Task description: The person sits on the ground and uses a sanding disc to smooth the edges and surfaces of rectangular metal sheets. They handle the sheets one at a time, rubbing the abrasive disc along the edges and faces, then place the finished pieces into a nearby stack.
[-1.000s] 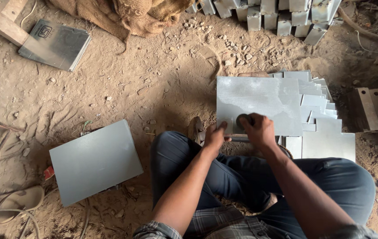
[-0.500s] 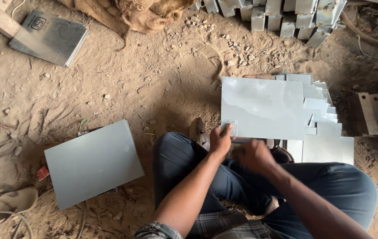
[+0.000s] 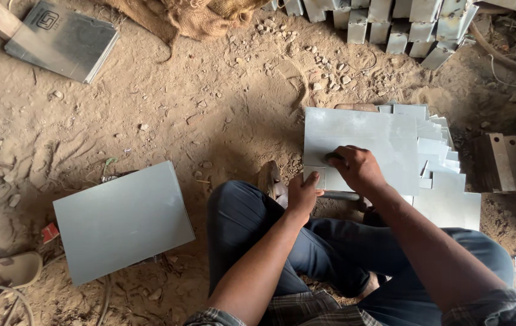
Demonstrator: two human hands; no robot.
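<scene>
A grey sheet-metal plate [image 3: 366,136] lies on top of a fanned stack of similar plates [image 3: 445,175] in front of my knees. My left hand [image 3: 302,196] pinches the plate's near left corner tab between thumb and fingers. My right hand [image 3: 357,169] presses down on the plate's near edge, closed around something dark that is mostly hidden under the fingers. A metal bar [image 3: 339,195] shows just beneath that hand.
Another grey plate [image 3: 122,220] lies on the dirt floor at the left. A dark metal box lid [image 3: 61,39] and burlap sack [image 3: 203,15] are at the top. Bent metal pieces [image 3: 391,21] line the far side; brackets [image 3: 505,163] sit right. A sandal [image 3: 4,271] lies lower left.
My right hand moved back up from near my knee onto the plate's near edge. My left hand stayed at the plate's left corner.
</scene>
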